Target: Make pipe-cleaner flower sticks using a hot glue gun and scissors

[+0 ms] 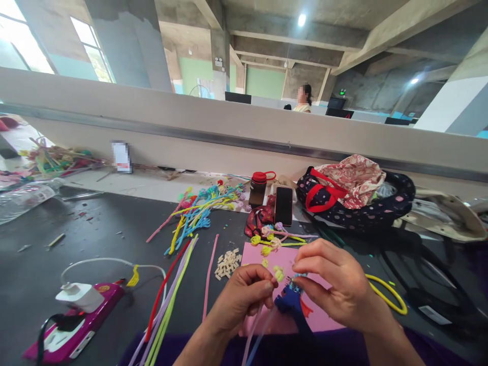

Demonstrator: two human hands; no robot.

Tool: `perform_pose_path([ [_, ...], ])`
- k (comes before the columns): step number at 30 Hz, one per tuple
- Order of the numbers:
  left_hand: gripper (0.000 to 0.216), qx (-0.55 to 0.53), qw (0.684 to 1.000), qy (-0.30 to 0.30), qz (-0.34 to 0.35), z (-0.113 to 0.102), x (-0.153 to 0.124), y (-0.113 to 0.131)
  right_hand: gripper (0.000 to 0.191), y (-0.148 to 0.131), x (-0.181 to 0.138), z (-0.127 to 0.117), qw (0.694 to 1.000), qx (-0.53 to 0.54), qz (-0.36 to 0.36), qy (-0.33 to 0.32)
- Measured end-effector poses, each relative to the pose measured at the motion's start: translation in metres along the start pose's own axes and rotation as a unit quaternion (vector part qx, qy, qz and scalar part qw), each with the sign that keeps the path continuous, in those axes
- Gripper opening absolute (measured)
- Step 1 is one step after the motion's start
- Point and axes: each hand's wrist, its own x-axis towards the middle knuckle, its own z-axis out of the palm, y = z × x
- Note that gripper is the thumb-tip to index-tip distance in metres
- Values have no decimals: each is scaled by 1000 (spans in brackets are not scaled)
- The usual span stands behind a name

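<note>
My left hand (249, 292) is closed in a pinch on a pale lilac chenille stem (253, 333), whose tail hangs below the fingers. My right hand (339, 284) is curved to the right of it, thumb and fingertips a little apart, with nothing visible between them. By its thumb lies a dark blue piece (290, 301) with a teal patterned top and an orange-red part; its kind is unclear. A small pale yellow flower-like bit (278, 273) shows between my hands. Beneath them is a pink sheet (253, 254).
Short cream pieces (227, 263) are heaped left of the sheet. Long stems (171, 300), a power strip (82, 320) and its cable lie further left. Behind are finished stem flowers (208, 203), a bottle (258, 189), a phone (283, 206) and a fabric bag (354, 195). A person (304, 99) is beyond the partition.
</note>
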Motion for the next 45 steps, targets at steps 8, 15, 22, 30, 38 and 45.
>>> perform_pose_path([
  [8, 24, -6, 1000, 7, 4, 0, 0, 1, 14, -7, 1, 6, 1000, 28, 11, 8],
  [15, 20, 1, 1000, 8, 18, -2, -1, -3, 25, -7, 1, 13, 998, 38, 40, 15],
  [22, 23, 37, 999, 12, 2, 1, -1, 1, 23, -9, 2, 12, 997, 56, 51, 17],
  [30, 24, 38, 999, 17, 5, 3, -2, 3, 17, -7, 0, 12, 997, 56, 41, 15],
  [38, 22, 39, 999, 15, 3, 2, -2, 2, 15, -6, 0, 16, 998, 40, 37, 6],
  [45, 21, 44, 999, 17, 10, 0, -2, -1, 15, -5, 1, 15, 998, 41, 44, 6],
])
